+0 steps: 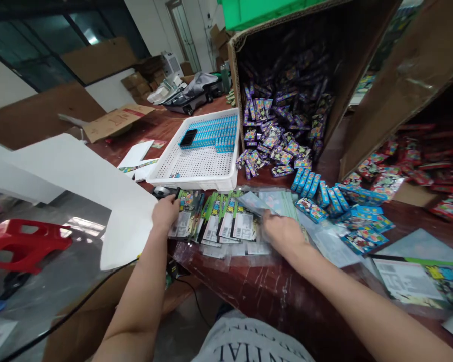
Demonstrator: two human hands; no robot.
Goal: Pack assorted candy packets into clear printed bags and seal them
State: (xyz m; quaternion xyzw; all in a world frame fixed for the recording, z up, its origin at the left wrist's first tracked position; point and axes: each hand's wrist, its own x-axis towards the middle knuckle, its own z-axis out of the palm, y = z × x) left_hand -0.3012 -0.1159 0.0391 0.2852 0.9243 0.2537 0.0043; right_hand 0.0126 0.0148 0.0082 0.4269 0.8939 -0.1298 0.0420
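My left hand (165, 213) is closed at the left end of a row of overlapping printed packets, its fingertips on the edge of the leftmost printed packet (183, 221). These packets are flat, green and black with white label panels. At the row's right end my right hand (283, 234) is slightly blurred and pinches a clear plastic bag (254, 202). More clear bags lie under and beside it. Several small blue boxes (311, 208) sit to the right of this hand, some standing in a row and some lying flat.
A white perforated tray (194, 181) behind the packets holds rows of blue boxes and a black object (189, 137). An upright carton (234, 75) spills purple packs (272, 136). Red packs (419, 161) are heaped at right. A white panel (128, 221) and red stool (26, 244) are left.
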